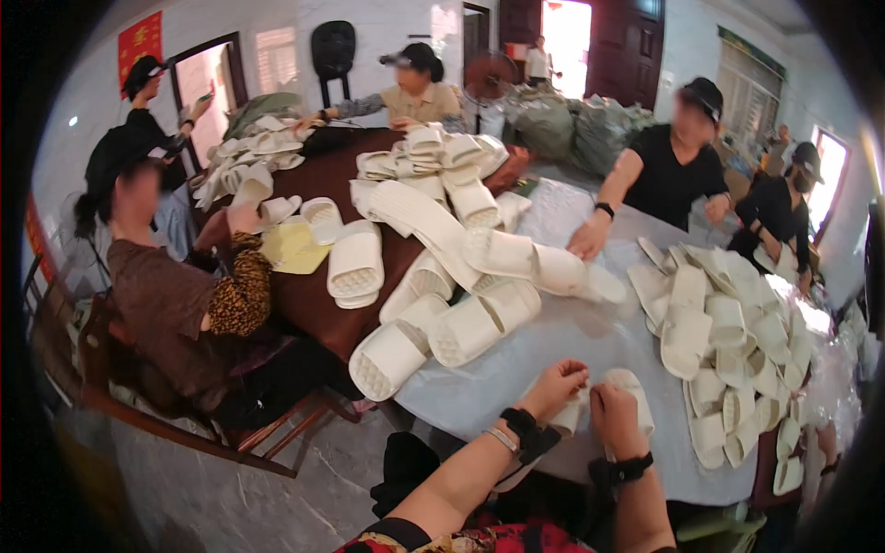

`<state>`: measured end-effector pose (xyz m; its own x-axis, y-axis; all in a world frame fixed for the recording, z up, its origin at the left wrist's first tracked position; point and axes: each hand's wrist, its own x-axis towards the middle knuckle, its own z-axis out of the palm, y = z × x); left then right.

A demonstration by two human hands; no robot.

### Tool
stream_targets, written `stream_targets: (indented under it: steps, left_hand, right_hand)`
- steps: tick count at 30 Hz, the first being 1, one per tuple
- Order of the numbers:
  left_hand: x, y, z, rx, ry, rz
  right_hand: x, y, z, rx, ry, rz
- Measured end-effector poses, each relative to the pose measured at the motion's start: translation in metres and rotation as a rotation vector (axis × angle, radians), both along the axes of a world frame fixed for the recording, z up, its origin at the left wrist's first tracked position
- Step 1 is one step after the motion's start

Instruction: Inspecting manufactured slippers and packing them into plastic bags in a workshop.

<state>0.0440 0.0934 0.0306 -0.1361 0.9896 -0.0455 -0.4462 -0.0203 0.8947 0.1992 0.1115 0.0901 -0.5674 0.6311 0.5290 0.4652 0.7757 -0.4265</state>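
My left hand [555, 391] and my right hand [616, 419] are close together at the table's near edge, fingertips facing each other. Both have their fingers drawn together in a pinch. Whatever may be between the fingertips is too small to make out. Beside my right hand, partly covered by it, lies a cream slipper [634, 385]. Part of another pale slipper [570, 419] shows under my left hand. Ahead and to the left, several cream slippers with bumpy soles, such as this slipper [484, 323], are piled across the table.
A large heap of cream slippers [728, 323] covers the table's right side. Across the table, a person in black [678, 166] reaches toward a slipper. A seated person [166, 286] works at the left beside yellow paper [295, 247]. Stuffed sacks [544, 124] stand behind.
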Motion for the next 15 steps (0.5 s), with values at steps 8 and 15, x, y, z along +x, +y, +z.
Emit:
stream_targets:
  steps: [8,15]
  left_hand:
    - [-0.035,-0.014,0.043,0.006,0.041,0.166]
    - [-0.073,-0.054,0.045,-0.031,0.214,0.402]
  right_hand:
    - [-0.001,0.02,0.031,0.082,-0.085,0.055]
    - [0.005,0.044,0.078,0.284,-0.152,-0.083]
